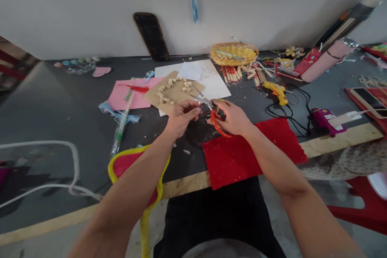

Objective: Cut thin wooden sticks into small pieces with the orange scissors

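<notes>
My right hand [231, 116] grips a pair of scissors with red handles [218, 124], its metal blades slightly parted and pointing up and left. My left hand [183, 117] is closed in a pinch beside the blades. A small pale bit shows near its fingertips, too small to name. Just beyond both hands lies a brown sheet of paper [154, 96]. On it, small knobbly beige pieces [165, 97] are laid in a curved line.
A yellow basket [255, 53] stands at the back, with red-tipped sticks [231, 73] before it. A yellow glue gun [279, 93] with a black cord lies right. A red cloth [229, 161] covers the front edge. A phone [152, 37] leans on the wall; a pink bottle [328, 60] leans right.
</notes>
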`<action>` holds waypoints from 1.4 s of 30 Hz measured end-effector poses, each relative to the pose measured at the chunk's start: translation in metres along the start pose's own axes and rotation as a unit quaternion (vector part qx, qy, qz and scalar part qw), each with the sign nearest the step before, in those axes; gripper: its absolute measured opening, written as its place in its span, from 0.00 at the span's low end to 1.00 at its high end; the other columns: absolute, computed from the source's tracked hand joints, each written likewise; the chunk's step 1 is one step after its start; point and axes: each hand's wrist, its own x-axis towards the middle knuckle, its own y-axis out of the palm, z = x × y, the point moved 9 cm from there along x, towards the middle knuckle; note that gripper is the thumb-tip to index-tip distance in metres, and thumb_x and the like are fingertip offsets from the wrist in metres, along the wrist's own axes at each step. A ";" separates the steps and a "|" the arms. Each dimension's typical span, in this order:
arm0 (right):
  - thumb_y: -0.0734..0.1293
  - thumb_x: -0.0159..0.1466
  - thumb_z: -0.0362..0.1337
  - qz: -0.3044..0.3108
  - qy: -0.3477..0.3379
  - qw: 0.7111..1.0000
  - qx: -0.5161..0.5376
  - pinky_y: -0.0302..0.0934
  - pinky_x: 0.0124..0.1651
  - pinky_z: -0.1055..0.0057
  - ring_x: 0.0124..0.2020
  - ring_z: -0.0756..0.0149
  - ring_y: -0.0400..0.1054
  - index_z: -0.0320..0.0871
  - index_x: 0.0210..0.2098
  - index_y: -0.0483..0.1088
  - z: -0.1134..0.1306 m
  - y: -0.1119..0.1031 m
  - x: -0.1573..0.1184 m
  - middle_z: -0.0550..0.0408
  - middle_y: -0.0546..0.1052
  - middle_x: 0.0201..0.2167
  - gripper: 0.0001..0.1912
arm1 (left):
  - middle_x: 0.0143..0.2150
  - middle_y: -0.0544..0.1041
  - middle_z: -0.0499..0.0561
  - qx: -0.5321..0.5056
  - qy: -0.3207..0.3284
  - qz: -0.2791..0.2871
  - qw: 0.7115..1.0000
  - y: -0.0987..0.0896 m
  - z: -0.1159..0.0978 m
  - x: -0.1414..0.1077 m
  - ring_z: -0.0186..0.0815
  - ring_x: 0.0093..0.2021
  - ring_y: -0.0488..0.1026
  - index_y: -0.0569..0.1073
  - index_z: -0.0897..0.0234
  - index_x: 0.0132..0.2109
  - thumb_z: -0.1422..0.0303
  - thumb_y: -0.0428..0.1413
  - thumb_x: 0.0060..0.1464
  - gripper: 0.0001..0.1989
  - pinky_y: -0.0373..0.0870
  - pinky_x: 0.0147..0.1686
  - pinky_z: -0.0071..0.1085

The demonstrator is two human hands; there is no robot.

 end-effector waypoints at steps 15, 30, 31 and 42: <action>0.67 0.60 0.54 0.020 -0.019 0.999 -0.038 0.63 0.56 0.55 0.57 0.51 0.65 0.43 0.60 0.62 0.002 0.011 0.000 0.43 0.70 0.55 0.34 | 0.25 0.77 0.47 -0.010 0.027 -0.017 0.999 -0.005 0.000 0.002 0.26 0.21 0.68 0.76 0.66 0.34 0.61 0.71 0.36 0.19 0.64 0.21 0.21; 0.68 0.58 0.56 0.017 -0.045 0.998 -0.048 0.61 0.59 0.52 0.57 0.50 0.63 0.43 0.62 0.60 0.005 0.011 -0.001 0.42 0.70 0.53 0.38 | 0.24 0.77 0.49 0.007 0.021 -0.011 1.000 -0.005 0.001 0.004 0.26 0.21 0.68 0.76 0.66 0.31 0.62 0.70 0.37 0.17 0.64 0.22 0.22; 0.68 0.58 0.55 0.018 -0.047 0.998 -0.048 0.61 0.58 0.52 0.57 0.50 0.63 0.43 0.62 0.60 0.005 0.012 -0.001 0.42 0.70 0.52 0.38 | 0.24 0.77 0.49 0.010 0.021 -0.011 1.000 -0.005 0.001 0.004 0.26 0.21 0.68 0.76 0.66 0.31 0.62 0.70 0.37 0.17 0.64 0.22 0.22; 0.66 0.61 0.53 0.018 -0.039 0.999 -0.013 0.63 0.56 0.57 0.56 0.53 0.66 0.43 0.60 0.62 0.007 0.009 -0.001 0.45 0.72 0.53 0.33 | 0.25 0.75 0.49 0.050 0.044 -0.003 0.998 -0.004 0.000 0.002 0.26 0.21 0.68 0.76 0.68 0.29 0.59 0.66 0.44 0.15 0.64 0.22 0.23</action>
